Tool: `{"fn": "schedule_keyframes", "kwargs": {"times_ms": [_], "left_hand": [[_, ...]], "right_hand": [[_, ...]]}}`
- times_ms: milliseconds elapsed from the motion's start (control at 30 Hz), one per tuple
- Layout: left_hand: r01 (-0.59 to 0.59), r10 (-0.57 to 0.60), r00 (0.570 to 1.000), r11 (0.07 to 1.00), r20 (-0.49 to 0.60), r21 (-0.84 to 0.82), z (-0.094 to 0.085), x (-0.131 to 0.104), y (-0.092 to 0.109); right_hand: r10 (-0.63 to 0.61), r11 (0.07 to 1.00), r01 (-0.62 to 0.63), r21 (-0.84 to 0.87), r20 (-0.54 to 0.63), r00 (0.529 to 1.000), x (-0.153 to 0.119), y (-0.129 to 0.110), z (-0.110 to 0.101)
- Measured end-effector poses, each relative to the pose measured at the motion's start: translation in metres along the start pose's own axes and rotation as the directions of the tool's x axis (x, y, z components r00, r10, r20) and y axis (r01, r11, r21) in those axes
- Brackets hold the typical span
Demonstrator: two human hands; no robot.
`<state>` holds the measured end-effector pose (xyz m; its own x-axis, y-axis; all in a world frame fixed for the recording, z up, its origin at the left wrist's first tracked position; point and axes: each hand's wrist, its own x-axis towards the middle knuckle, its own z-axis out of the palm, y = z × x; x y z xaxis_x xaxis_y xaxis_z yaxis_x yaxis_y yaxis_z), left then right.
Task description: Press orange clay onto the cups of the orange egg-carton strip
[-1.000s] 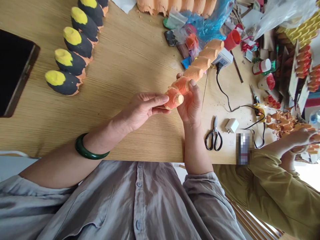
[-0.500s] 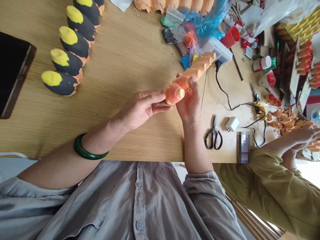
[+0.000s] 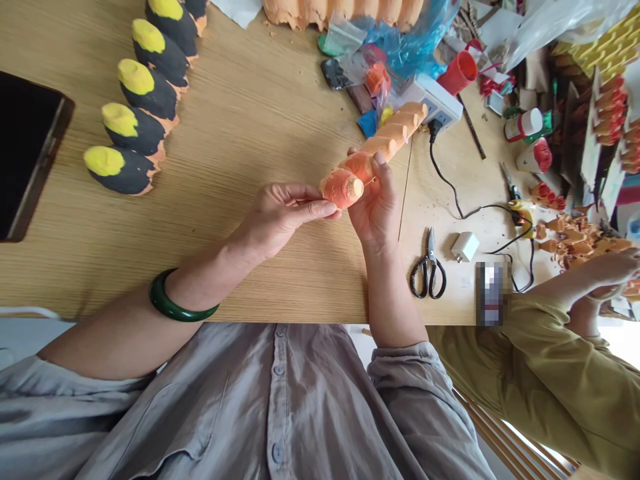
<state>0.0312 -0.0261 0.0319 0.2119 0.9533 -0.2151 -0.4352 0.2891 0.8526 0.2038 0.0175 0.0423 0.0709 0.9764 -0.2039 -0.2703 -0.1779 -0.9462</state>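
My right hand (image 3: 376,210) is wrapped round an orange egg carton strip (image 3: 391,137), held up slantwise above the table. Red-orange clay (image 3: 341,189) covers the strip's near end, where a pale bare tip pokes out. The fingers of my left hand (image 3: 283,217) pinch the lower left edge of that clay-covered cup, thumb along its underside. Part of the right fingers is hidden behind the strip. To the left, a row of egg carton cups (image 3: 143,123) carries black clay with yellow clay tops.
Scissors (image 3: 429,270) and a white charger (image 3: 465,247) lie right of my right arm. A power strip (image 3: 435,100) with a black cord stands behind, beside clay bags and a red cup (image 3: 457,72). A phone-like black device (image 3: 27,157) lies far left. A co-worker's arm (image 3: 580,280) reaches in at right.
My left hand's fingers have closed from a loose, spread pose into a pinch on the clay-covered end. The strip and my right hand have shifted slightly left in view.
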Motion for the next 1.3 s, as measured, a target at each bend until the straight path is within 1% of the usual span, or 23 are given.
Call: {"fn": "schedule_keyframes", "kwargs": {"times_ms": [67, 167, 300, 400, 533, 633, 700, 800, 867, 933, 1033, 1100, 1200, 1300], "left_hand": [[-0.018, 0.018, 1.000, 1.000, -0.001, 0.019, -0.001, 0.000, -0.002], [-0.030, 0.030, 0.999, 1.000, 0.017, 0.000, 0.000, 0.000, -0.003], [-0.015, 0.020, 0.998, 0.997, 0.065, -0.073, 0.005, -0.001, 0.002], [-0.017, 0.023, 0.998, 0.992, 0.052, -0.123, 0.006, -0.002, 0.005], [-0.043, 0.044, 0.999, 0.997, 0.019, -0.063, 0.001, -0.002, -0.001], [-0.052, 0.054, 0.997, 0.998, 0.056, -0.035, -0.003, -0.003, -0.004], [-0.033, 0.041, 0.994, 0.997, 0.105, -0.070, -0.002, -0.004, -0.001], [0.029, 0.004, 0.985, 0.981, 0.172, -0.192, 0.002, -0.005, 0.007], [0.053, -0.005, 0.983, 0.965, 0.183, -0.257, 0.005, -0.005, 0.011], [0.050, 0.000, 0.984, 0.961, 0.180, -0.273, 0.006, -0.005, 0.013], [0.062, -0.015, 0.982, 0.968, 0.188, -0.244, 0.006, -0.005, 0.013], [0.061, -0.020, 0.985, 0.970, 0.171, -0.236, 0.006, -0.005, 0.012], [0.034, -0.009, 0.990, 0.984, 0.142, -0.173, 0.005, -0.005, 0.010], [0.045, -0.038, 0.991, 0.998, 0.131, -0.053, 0.005, -0.005, 0.009]], "right_hand": [[-0.008, 1.000, 0.008, -0.001, -0.002, 1.000, 0.001, 0.001, 0.000], [-0.023, 1.000, 0.023, 0.010, -0.014, 1.000, 0.003, 0.003, -0.003], [-0.025, 0.999, 0.026, 0.030, -0.026, 0.999, 0.004, 0.003, -0.004], [-0.014, 1.000, 0.015, 0.023, -0.027, 1.000, 0.002, 0.002, -0.003], [0.007, 1.000, -0.007, 0.018, -0.013, 1.000, -0.001, 0.003, -0.002], [-0.010, 0.999, 0.010, 0.044, -0.003, 1.000, 0.002, 0.006, -0.004], [-0.027, 0.994, 0.028, 0.101, -0.007, 1.000, 0.006, 0.009, -0.006], [-0.040, 0.984, 0.039, 0.174, 0.004, 0.999, 0.012, 0.012, -0.010], [-0.048, 0.980, 0.044, 0.192, 0.017, 0.999, 0.012, 0.012, -0.011], [-0.047, 0.983, 0.044, 0.178, 0.010, 0.999, 0.010, 0.010, -0.011], [-0.008, 0.988, 0.006, 0.154, 0.011, 1.000, 0.008, 0.009, -0.010], [-0.006, 0.984, 0.003, 0.178, 0.014, 1.000, 0.009, 0.008, -0.011], [-0.034, 0.978, 0.039, 0.206, -0.026, 0.999, 0.012, 0.008, -0.012], [-0.092, 0.988, 0.100, 0.115, -0.074, 0.993, 0.009, 0.007, -0.011]]}}
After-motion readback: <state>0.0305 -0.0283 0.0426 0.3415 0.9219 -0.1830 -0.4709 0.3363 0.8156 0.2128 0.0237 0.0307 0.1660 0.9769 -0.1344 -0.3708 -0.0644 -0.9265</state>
